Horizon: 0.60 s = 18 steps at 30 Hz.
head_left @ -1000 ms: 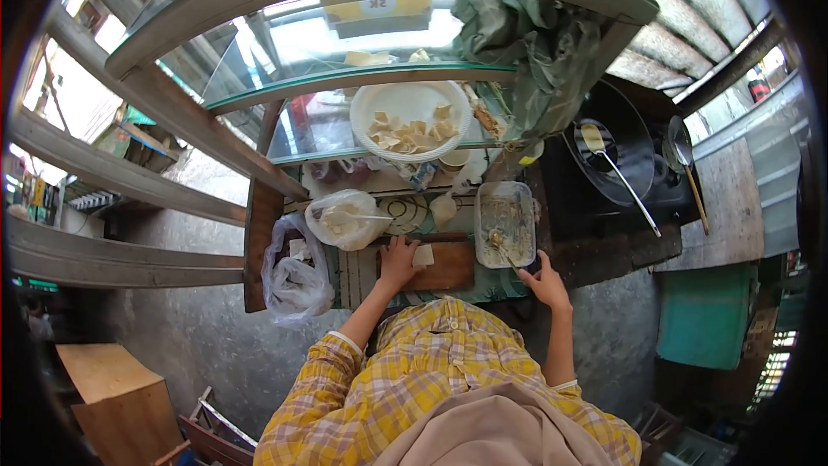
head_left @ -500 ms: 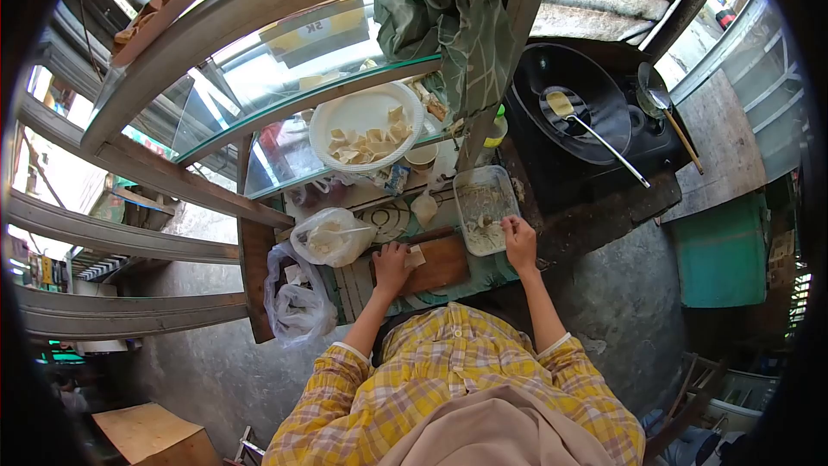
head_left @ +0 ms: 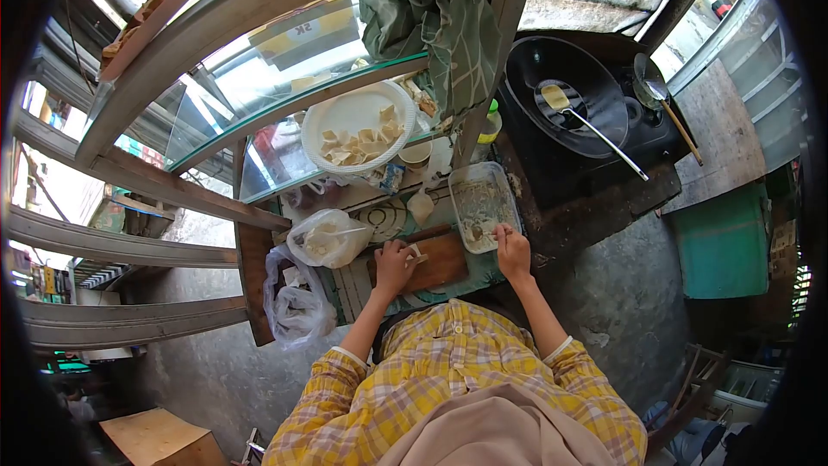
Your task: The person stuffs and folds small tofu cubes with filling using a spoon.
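Note:
My left hand rests on a wooden cutting board and presses a pale square wrapper under its fingers. My right hand is at the near edge of a clear rectangular tub of filling and grips a spoon whose tip lies in the filling. A white plate with several folded pale pieces sits on a glass shelf beyond the board.
A plastic bag with white contents and a second clear bag lie left of the board. A black wok with a ladle stands at the right. A green cloth hangs over the glass case.
My right hand came from the counter's near edge up to the tub, took the spoon and now draws it toward the tub's near edge. My left hand stays on the wrapper.

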### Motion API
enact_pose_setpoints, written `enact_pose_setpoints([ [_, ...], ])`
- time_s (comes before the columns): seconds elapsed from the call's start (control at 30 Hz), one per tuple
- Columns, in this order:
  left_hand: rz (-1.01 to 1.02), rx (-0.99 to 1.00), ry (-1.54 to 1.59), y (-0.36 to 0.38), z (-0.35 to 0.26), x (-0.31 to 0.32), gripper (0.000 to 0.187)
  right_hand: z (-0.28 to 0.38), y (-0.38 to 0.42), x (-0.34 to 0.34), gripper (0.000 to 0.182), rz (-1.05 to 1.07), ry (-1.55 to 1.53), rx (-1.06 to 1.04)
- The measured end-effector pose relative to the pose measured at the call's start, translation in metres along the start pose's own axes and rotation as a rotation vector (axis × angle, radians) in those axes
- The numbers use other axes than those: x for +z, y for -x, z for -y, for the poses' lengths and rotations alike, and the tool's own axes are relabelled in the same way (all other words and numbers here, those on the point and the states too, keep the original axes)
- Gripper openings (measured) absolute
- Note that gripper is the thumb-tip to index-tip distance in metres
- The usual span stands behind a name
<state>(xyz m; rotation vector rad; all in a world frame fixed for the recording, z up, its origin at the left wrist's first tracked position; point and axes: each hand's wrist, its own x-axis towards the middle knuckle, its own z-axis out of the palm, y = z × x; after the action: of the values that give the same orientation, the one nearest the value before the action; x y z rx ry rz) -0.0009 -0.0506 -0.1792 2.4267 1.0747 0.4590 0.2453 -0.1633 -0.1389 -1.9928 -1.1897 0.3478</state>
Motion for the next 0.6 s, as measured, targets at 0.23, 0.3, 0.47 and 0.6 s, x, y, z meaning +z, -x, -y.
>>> enact_pose_setpoints([
  [0.23,0.109,0.402,0.299,-0.017,-0.049,0.011,0.012,-0.015,0.006,0.011,0.025,-0.015,-0.019,0.009],
  [0.3,0.189,0.432,0.272,-0.016,-0.051,0.026,0.013,-0.013,0.008,0.011,0.026,0.0,-0.047,0.043],
  [0.47,0.27,0.396,0.295,-0.012,-0.052,0.035,0.013,-0.02,0.01,0.02,0.031,-0.089,-0.179,0.029],
  [0.6,0.274,0.403,0.297,-0.011,-0.054,0.036,0.013,-0.018,0.013,0.016,0.031,-0.109,-0.319,0.185],
])
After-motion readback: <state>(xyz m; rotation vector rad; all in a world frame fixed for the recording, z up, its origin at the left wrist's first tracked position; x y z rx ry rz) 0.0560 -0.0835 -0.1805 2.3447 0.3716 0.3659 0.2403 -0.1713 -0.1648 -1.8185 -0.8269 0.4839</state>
